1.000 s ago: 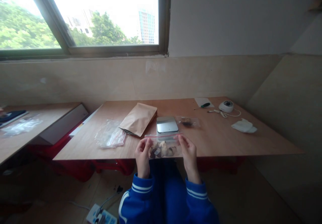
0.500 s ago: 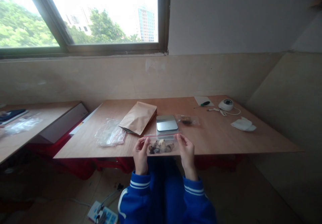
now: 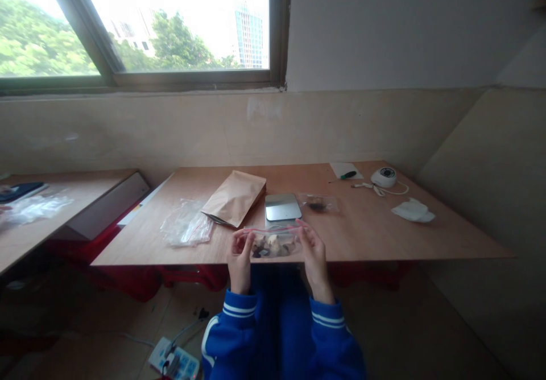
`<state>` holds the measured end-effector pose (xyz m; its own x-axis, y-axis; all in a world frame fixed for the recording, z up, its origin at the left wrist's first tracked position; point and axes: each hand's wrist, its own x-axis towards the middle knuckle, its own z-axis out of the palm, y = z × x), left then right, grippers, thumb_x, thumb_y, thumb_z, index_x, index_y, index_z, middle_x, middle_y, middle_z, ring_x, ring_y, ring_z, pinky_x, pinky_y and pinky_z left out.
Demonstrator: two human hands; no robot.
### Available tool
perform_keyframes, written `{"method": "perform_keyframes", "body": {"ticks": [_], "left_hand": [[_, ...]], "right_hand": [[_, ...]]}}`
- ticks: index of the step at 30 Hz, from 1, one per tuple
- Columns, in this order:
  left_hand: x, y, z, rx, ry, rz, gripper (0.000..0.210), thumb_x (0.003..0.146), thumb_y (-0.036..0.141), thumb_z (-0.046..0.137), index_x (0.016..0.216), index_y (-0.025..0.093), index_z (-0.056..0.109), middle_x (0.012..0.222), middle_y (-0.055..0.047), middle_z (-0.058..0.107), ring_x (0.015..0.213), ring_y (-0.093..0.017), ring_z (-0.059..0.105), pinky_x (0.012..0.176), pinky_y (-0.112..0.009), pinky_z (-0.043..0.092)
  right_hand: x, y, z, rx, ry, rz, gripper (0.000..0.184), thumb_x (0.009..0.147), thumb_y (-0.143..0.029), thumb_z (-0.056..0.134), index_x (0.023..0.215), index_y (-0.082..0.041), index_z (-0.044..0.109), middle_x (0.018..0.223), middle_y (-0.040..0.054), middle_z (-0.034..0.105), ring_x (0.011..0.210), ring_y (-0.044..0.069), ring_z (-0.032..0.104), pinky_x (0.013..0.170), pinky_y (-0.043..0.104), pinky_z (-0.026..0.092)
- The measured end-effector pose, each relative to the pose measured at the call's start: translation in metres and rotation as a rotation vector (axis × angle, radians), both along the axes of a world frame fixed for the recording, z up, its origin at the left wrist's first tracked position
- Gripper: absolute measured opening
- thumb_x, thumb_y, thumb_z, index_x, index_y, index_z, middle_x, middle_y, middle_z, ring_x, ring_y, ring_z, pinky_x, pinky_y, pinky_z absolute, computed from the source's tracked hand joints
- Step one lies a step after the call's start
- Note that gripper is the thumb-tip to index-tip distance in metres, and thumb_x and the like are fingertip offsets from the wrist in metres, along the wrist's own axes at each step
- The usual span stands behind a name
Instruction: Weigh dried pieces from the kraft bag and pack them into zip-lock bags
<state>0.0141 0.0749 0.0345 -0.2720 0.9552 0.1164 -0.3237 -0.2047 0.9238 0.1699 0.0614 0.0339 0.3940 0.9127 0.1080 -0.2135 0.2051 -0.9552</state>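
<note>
A clear zip bag (image 3: 275, 245) with a red seal strip holds pale and dark pieces, whose kind I cannot make out. My left hand (image 3: 241, 257) pinches its left upper corner, and my right hand (image 3: 313, 255) grips the right one. Both hands are closed on the bag at the table's front edge. Just beyond it lies a flat scale (image 3: 282, 207) with a shiny top. Right of the scale rests another clear bag (image 3: 318, 203) with brown contents. To the left are a brown paper pouch (image 3: 236, 198) and a pile of clear plastic bags (image 3: 185, 224).
On the wooden table's (image 3: 362, 232) right side are a white dome camera (image 3: 383, 177) with its cable, a crumpled white tissue (image 3: 413, 210), and a green-handled screwdriver (image 3: 348, 175) by a white paper. A second table (image 3: 85, 198) stands left. A power strip (image 3: 174, 360) lies on the floor.
The bag's red seal edge now bows in the middle instead of running straight. My right hand has shifted slightly left and up, bringing the two hands a little closer together.
</note>
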Motion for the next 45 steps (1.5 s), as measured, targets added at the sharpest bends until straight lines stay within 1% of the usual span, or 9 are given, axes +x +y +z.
{"method": "perform_keyframes", "body": {"ticks": [5,11,18,26,31,34,37,41,45], "left_hand": [[-0.003,0.0,0.002,-0.029,0.122,0.023,0.029,0.071,0.042,0.071,0.082,0.015,0.066,0.074,-0.002,0.065,0.069,-0.014,0.059,0.062,-0.023,0.047],[-0.005,0.002,0.0,-0.064,0.093,0.018,0.034,0.07,0.045,0.072,0.082,0.015,0.066,0.07,-0.001,0.062,0.062,-0.012,0.056,0.056,-0.022,0.045],[-0.005,-0.001,0.01,0.0,0.288,0.037,0.026,0.074,0.042,0.069,0.079,0.017,0.066,0.074,-0.002,0.065,0.07,-0.016,0.06,0.063,-0.024,0.047],[-0.003,-0.001,0.006,0.032,0.455,0.095,0.026,0.077,0.045,0.065,0.085,0.019,0.065,0.079,-0.004,0.066,0.078,-0.02,0.062,0.075,-0.031,0.047],[-0.002,-0.003,0.013,0.022,0.314,-0.031,0.024,0.078,0.042,0.065,0.081,0.019,0.062,0.074,-0.001,0.063,0.073,-0.017,0.06,0.07,-0.027,0.047],[0.0,-0.004,0.013,-0.022,0.07,-0.21,0.024,0.08,0.042,0.062,0.081,0.018,0.059,0.073,0.001,0.061,0.068,-0.014,0.058,0.064,-0.024,0.046],[0.002,-0.006,0.012,-0.055,-0.129,-0.313,0.024,0.079,0.04,0.063,0.087,0.019,0.058,0.077,0.0,0.063,0.069,-0.013,0.059,0.063,-0.024,0.047],[0.002,-0.008,0.012,-0.031,-0.105,-0.313,0.023,0.074,0.033,0.07,0.089,0.018,0.06,0.079,0.0,0.066,0.072,-0.013,0.061,0.066,-0.023,0.048],[0.0,-0.008,0.012,-0.022,-0.055,-0.317,0.025,0.075,0.034,0.07,0.091,0.016,0.063,0.082,-0.002,0.068,0.076,-0.014,0.063,0.07,-0.025,0.049]], "right_hand": [[0.0,-0.001,-0.002,-0.038,-0.009,0.086,0.036,0.075,-0.049,0.067,0.089,-0.016,0.068,0.1,0.0116,0.073,0.086,0.023,0.067,0.072,0.032,0.052],[0.008,-0.006,0.001,-0.039,-0.133,0.158,0.038,0.076,-0.05,0.066,0.094,-0.017,0.071,0.102,0.0106,0.073,0.09,0.025,0.067,0.079,0.036,0.052],[0.017,-0.006,-0.002,-0.057,-0.188,0.038,0.033,0.075,-0.045,0.068,0.09,-0.016,0.072,0.093,0.0094,0.075,0.09,0.024,0.068,0.083,0.036,0.052],[0.015,-0.009,0.001,-0.028,-0.201,-0.027,0.031,0.076,-0.044,0.066,0.087,-0.016,0.069,0.089,0.0091,0.074,0.088,0.025,0.068,0.082,0.038,0.051],[0.009,-0.007,-0.004,-0.01,-0.078,-0.017,0.03,0.076,-0.046,0.067,0.084,-0.017,0.064,0.085,0.0062,0.071,0.084,0.022,0.066,0.08,0.034,0.051],[0.003,-0.006,-0.008,0.004,0.009,0.013,0.031,0.079,-0.049,0.063,0.083,-0.018,0.063,0.079,0.0029,0.068,0.077,0.018,0.064,0.076,0.031,0.051],[-0.001,-0.007,-0.008,0.017,0.114,0.109,0.034,0.076,-0.046,0.068,0.097,-0.019,0.062,0.088,0.0024,0.069,0.08,0.018,0.064,0.076,0.03,0.052],[0.0,-0.007,-0.01,-0.027,0.19,0.235,0.038,0.073,-0.044,0.073,0.101,-0.019,0.066,0.091,0.0039,0.071,0.083,0.02,0.066,0.077,0.033,0.053],[0.002,-0.008,-0.015,-0.056,0.148,0.154,0.029,0.071,-0.044,0.074,0.081,-0.017,0.071,0.078,0.0033,0.073,0.076,0.019,0.068,0.077,0.033,0.053]]}}
